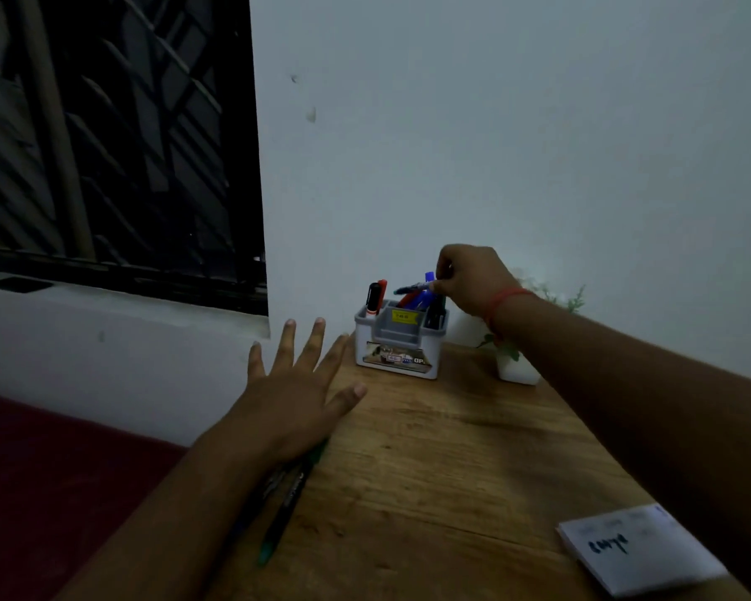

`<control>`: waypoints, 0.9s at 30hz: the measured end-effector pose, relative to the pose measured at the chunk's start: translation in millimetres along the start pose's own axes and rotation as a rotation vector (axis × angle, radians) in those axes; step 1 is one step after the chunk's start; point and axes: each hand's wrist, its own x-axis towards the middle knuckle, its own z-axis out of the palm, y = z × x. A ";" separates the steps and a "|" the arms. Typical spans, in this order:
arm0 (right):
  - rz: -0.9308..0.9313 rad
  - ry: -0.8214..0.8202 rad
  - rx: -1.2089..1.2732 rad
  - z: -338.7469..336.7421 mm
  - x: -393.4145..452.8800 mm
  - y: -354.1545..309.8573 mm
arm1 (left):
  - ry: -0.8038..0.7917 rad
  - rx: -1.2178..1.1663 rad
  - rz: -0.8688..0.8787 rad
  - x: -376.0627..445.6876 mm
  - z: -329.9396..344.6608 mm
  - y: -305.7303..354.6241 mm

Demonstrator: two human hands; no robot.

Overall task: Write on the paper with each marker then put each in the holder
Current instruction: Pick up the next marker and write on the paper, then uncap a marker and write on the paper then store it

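A grey and white marker holder (pixel 399 340) stands at the far end of the wooden table (pixel 430 461), with several markers upright in it. My right hand (pixel 469 275) is above the holder, shut on a blue marker (pixel 412 289) that lies nearly level over the compartments. My left hand (pixel 295 396) is flat and open at the table's left edge, fingers spread. Under its wrist lie two dark markers (pixel 285 509), one with a green end. A white paper pad (pixel 638 548) with dark writing sits near the front right.
A small white pot with a green plant (pixel 517 366) stands right of the holder, behind my right forearm. A pale wall runs behind the table, with a dark barred window (pixel 113 145) to the left. A dark red surface (pixel 53 483) lies left of the table.
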 end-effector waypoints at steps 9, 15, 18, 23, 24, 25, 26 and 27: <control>-0.088 -0.135 -0.099 25.1 47.3 -43.0 | -0.155 -0.045 -0.057 -3.5 0.7 -13.6; -0.035 -0.216 -0.060 37.8 54.0 -46.9 | -0.242 -0.048 -0.073 -4.3 1.5 -14.5; -0.026 -0.219 -0.035 40.4 53.3 -46.9 | -0.256 -0.049 -0.073 -4.6 2.2 -16.5; -0.001 -0.182 0.027 39.2 46.7 -40.2 | -0.277 -0.062 -0.085 -4.1 1.6 -23.3; 0.002 -0.159 0.043 36.4 44.0 -38.7 | -0.284 -0.068 -0.085 -3.6 0.9 -24.6; -0.001 -0.126 0.059 32.8 40.1 -37.7 | -0.292 -0.080 -0.083 -3.5 0.0 -25.6; -0.010 -0.085 0.076 28.0 35.3 -36.9 | -0.298 -0.102 -0.076 -3.2 -1.4 -26.1; -0.027 -0.041 0.093 23.1 28.7 -36.6 | -0.300 -0.137 -0.065 -3.8 -3.1 -26.7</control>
